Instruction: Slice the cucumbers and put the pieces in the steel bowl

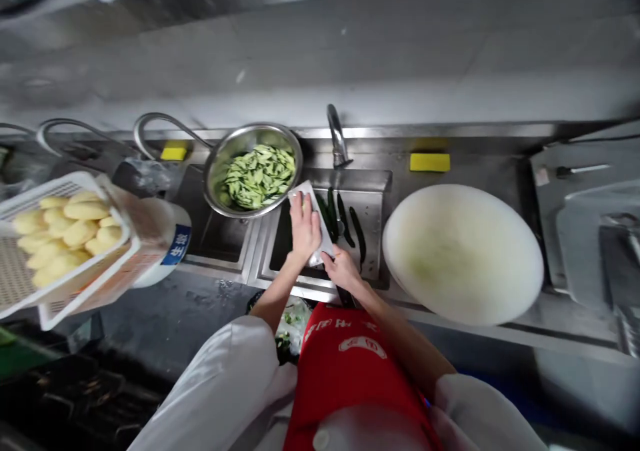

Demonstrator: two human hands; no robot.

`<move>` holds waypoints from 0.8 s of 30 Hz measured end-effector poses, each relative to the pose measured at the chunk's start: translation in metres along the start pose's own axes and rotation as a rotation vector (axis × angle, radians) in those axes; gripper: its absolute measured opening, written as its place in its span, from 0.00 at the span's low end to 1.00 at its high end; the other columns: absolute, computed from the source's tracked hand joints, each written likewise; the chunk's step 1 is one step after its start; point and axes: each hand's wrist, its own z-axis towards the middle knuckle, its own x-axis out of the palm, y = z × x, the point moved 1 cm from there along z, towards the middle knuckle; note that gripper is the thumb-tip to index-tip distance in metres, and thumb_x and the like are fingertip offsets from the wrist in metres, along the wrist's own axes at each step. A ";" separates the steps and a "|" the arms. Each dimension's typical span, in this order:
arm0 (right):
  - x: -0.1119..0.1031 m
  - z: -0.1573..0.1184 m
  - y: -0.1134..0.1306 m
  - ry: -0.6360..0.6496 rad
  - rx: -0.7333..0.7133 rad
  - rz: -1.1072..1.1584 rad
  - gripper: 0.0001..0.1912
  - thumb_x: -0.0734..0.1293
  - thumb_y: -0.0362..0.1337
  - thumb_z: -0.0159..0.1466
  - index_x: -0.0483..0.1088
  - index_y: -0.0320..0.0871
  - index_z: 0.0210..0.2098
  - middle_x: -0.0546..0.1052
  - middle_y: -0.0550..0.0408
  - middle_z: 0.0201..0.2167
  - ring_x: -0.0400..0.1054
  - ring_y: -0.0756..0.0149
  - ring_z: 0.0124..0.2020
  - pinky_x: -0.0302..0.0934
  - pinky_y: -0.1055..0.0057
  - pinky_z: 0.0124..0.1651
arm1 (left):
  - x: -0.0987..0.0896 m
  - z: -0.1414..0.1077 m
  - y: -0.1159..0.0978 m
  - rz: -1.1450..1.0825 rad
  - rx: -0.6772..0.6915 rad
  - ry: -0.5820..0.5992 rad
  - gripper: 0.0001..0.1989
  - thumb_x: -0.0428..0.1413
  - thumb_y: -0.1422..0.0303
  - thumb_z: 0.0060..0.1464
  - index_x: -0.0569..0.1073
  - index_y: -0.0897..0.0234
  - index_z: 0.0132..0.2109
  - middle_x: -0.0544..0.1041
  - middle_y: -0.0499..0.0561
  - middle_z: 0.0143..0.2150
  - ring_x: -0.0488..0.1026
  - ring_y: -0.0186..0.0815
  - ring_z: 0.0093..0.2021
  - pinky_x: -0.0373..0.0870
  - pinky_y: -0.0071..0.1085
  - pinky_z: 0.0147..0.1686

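My right hand (343, 269) is closed round the lower end of a cleaver (324, 228), whose broad pale blade tilts over the sink (371, 204). My left hand (304, 230) lies along the blade with its fingers stretched out; a greenish bit shows by the fingertips. Several dark green cucumbers (357, 228) lie in the sink just beyond the blade. To the upper left, a steel bowl (213, 178) holds a heap of sliced cucumber (260, 176), close to the blade's far tip.
On the right stands a round white cutting board (465, 251), stained green. Yellow sponges (430, 162) sit along the back ledge near a faucet (338, 138). At left, a white basket (115, 221) holds peeled potatoes (75, 231). A bag of green scraps (295, 321) is below the sink edge.
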 end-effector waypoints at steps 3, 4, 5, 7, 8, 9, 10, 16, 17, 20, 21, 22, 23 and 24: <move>0.037 0.025 0.048 0.125 -0.051 -0.064 0.12 0.62 0.45 0.63 0.61 0.48 0.25 0.60 0.65 0.13 0.56 0.71 0.18 0.51 0.74 0.25 | -0.069 0.046 0.077 0.048 -0.071 -0.141 0.29 0.34 0.56 0.70 0.49 0.64 0.72 0.42 0.56 0.75 0.38 0.41 0.75 0.37 0.45 0.73; 0.042 0.026 0.057 0.143 -0.066 -0.078 0.13 0.62 0.45 0.63 0.62 0.48 0.25 0.59 0.65 0.12 0.56 0.71 0.18 0.51 0.74 0.24 | -0.085 0.065 0.104 0.054 -0.120 -0.183 0.29 0.33 0.56 0.70 0.50 0.64 0.72 0.42 0.57 0.75 0.38 0.42 0.75 0.38 0.46 0.72; 0.042 0.024 0.063 0.148 -0.082 -0.088 0.12 0.62 0.45 0.63 0.63 0.47 0.26 0.61 0.65 0.13 0.58 0.71 0.19 0.52 0.75 0.25 | -0.097 0.084 0.130 0.061 -0.180 -0.199 0.29 0.33 0.56 0.70 0.51 0.65 0.72 0.41 0.58 0.75 0.39 0.43 0.75 0.40 0.47 0.72; 0.031 0.010 0.064 0.115 -0.105 -0.120 0.12 0.61 0.45 0.64 0.67 0.46 0.28 0.69 0.61 0.17 0.63 0.69 0.23 0.56 0.75 0.28 | -0.110 0.120 0.177 0.096 -0.329 -0.144 0.28 0.37 0.56 0.70 0.56 0.65 0.70 0.45 0.60 0.74 0.41 0.48 0.74 0.43 0.55 0.69; 0.019 -0.002 0.060 0.088 -0.112 -0.152 0.13 0.61 0.46 0.65 0.69 0.45 0.30 0.73 0.58 0.21 0.66 0.67 0.26 0.58 0.74 0.30 | -0.111 0.136 0.195 0.116 -0.391 -0.110 0.27 0.40 0.55 0.69 0.60 0.65 0.68 0.47 0.62 0.74 0.42 0.52 0.73 0.44 0.60 0.68; 0.005 -0.016 0.053 0.042 -0.099 -0.228 0.14 0.60 0.46 0.66 0.69 0.45 0.31 0.75 0.57 0.23 0.67 0.67 0.27 0.59 0.74 0.31 | -0.110 0.148 0.208 0.126 -0.423 -0.096 0.26 0.42 0.56 0.69 0.64 0.66 0.65 0.51 0.63 0.72 0.44 0.54 0.73 0.46 0.62 0.66; -0.011 -0.032 0.043 -0.018 -0.072 -0.326 0.15 0.59 0.47 0.66 0.70 0.45 0.31 0.75 0.56 0.23 0.68 0.66 0.26 0.59 0.73 0.31 | -0.106 0.155 0.215 0.120 -0.418 -0.112 0.24 0.43 0.57 0.69 0.66 0.67 0.62 0.55 0.64 0.70 0.47 0.54 0.71 0.48 0.62 0.65; -0.116 -0.125 -0.026 -0.597 0.307 -0.943 0.19 0.60 0.54 0.63 0.72 0.45 0.38 0.79 0.49 0.29 0.74 0.58 0.28 0.60 0.69 0.30 | -0.011 0.083 0.168 -0.217 0.008 -0.173 0.18 0.40 0.67 0.68 0.73 0.66 0.51 0.74 0.58 0.50 0.70 0.40 0.54 0.66 0.40 0.58; -0.129 -0.132 -0.037 -0.676 0.393 -1.015 0.22 0.60 0.56 0.62 0.72 0.45 0.41 0.80 0.48 0.31 0.74 0.55 0.29 0.61 0.67 0.30 | 0.016 0.057 0.155 -0.262 0.041 -0.040 0.17 0.42 0.69 0.67 0.75 0.65 0.49 0.75 0.57 0.48 0.71 0.39 0.52 0.68 0.39 0.57; -0.156 -0.135 -0.068 -0.722 0.605 -1.117 0.28 0.58 0.59 0.62 0.71 0.45 0.48 0.80 0.45 0.31 0.75 0.48 0.30 0.63 0.62 0.30 | 0.100 -0.015 0.134 -0.272 -0.073 0.408 0.16 0.48 0.75 0.60 0.76 0.63 0.50 0.76 0.54 0.45 0.73 0.37 0.49 0.70 0.36 0.54; -0.161 -0.132 -0.078 -0.720 0.643 -1.128 0.30 0.57 0.60 0.62 0.71 0.44 0.49 0.80 0.44 0.31 0.75 0.46 0.30 0.64 0.61 0.30 | 0.123 -0.033 0.137 -0.193 -0.214 0.515 0.16 0.51 0.76 0.57 0.75 0.64 0.51 0.76 0.55 0.46 0.73 0.38 0.49 0.70 0.35 0.53; -0.165 -0.128 -0.088 -0.717 0.662 -1.133 0.30 0.56 0.60 0.62 0.71 0.44 0.49 0.80 0.43 0.31 0.75 0.45 0.31 0.64 0.60 0.31 | 0.143 -0.046 0.145 -0.123 -0.340 0.582 0.18 0.54 0.77 0.55 0.75 0.65 0.52 0.76 0.56 0.46 0.73 0.40 0.49 0.70 0.34 0.52; -0.168 -0.124 -0.097 -0.715 0.666 -1.134 0.31 0.56 0.60 0.63 0.71 0.43 0.49 0.80 0.42 0.32 0.76 0.44 0.33 0.65 0.59 0.32 | 0.158 -0.054 0.157 -0.056 -0.459 0.612 0.19 0.55 0.77 0.53 0.74 0.68 0.53 0.76 0.58 0.47 0.73 0.42 0.50 0.70 0.36 0.52; -0.171 -0.121 -0.106 -0.707 0.663 -1.132 0.31 0.55 0.60 0.63 0.71 0.43 0.49 0.80 0.41 0.33 0.76 0.44 0.34 0.66 0.58 0.33 | 0.169 -0.060 0.173 -0.002 -0.557 0.611 0.21 0.55 0.77 0.53 0.72 0.72 0.55 0.75 0.62 0.49 0.72 0.46 0.51 0.70 0.39 0.51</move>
